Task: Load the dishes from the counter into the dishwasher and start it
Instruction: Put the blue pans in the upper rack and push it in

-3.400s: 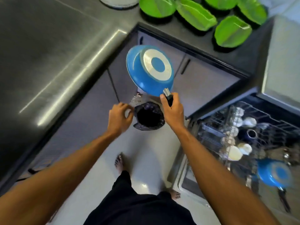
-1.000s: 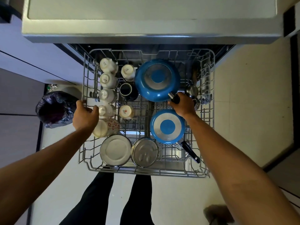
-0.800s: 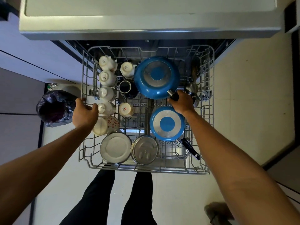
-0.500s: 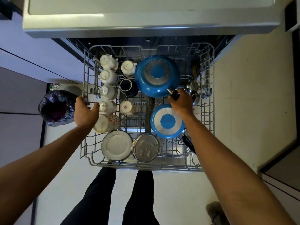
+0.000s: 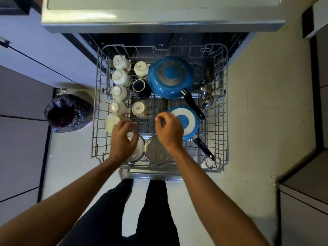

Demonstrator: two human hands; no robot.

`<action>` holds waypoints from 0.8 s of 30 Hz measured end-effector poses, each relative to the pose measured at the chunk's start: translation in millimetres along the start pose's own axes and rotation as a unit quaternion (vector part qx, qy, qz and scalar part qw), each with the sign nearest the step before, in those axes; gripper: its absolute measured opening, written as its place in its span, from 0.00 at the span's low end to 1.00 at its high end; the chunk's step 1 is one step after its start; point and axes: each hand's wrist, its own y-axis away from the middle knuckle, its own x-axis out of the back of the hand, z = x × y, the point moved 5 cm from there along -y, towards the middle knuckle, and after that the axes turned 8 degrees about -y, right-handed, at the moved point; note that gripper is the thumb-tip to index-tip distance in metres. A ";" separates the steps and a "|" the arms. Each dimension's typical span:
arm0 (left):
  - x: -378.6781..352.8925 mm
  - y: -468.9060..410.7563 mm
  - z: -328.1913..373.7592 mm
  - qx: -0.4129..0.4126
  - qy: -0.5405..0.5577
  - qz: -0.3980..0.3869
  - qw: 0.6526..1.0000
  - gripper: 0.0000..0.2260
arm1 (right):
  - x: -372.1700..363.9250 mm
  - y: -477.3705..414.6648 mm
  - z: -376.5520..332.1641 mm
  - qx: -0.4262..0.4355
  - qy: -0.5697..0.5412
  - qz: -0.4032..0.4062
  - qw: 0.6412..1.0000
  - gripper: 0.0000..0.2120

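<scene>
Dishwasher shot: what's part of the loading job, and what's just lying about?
Job: rack, big blue pan, small blue pan, white cups, dark mug, steel plate.
Lying about: bin bag on the floor, cabinets.

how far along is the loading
Done: the large blue pan lies upside down in the pulled-out rack, with cups, a smaller blue pan and steel plates. In hand: nothing; left hand and right hand hover over it, apparently empty. Left: push the rack in, shut, start; the counter is out of view.
</scene>
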 end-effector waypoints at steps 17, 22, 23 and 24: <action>-37.8 84.9 -31.6 -0.164 -0.066 -0.211 0.962 0.06 | -26.4 134.9 50.8 -0.045 0.089 -0.269 0.958 0.09; -37.6 93.8 -32.1 -0.189 -0.086 -0.206 0.956 0.07 | -23.6 139.7 49.2 0.003 0.088 -0.235 0.968 0.10; -38.3 96.7 -31.6 -0.197 -0.096 -0.197 0.956 0.07 | -22.6 140.9 48.8 0.010 0.092 -0.231 0.969 0.10; -38.5 98.6 -31.0 -0.203 -0.102 -0.183 0.956 0.07 | -21.5 143.0 49.1 0.013 0.098 -0.226 0.969 0.11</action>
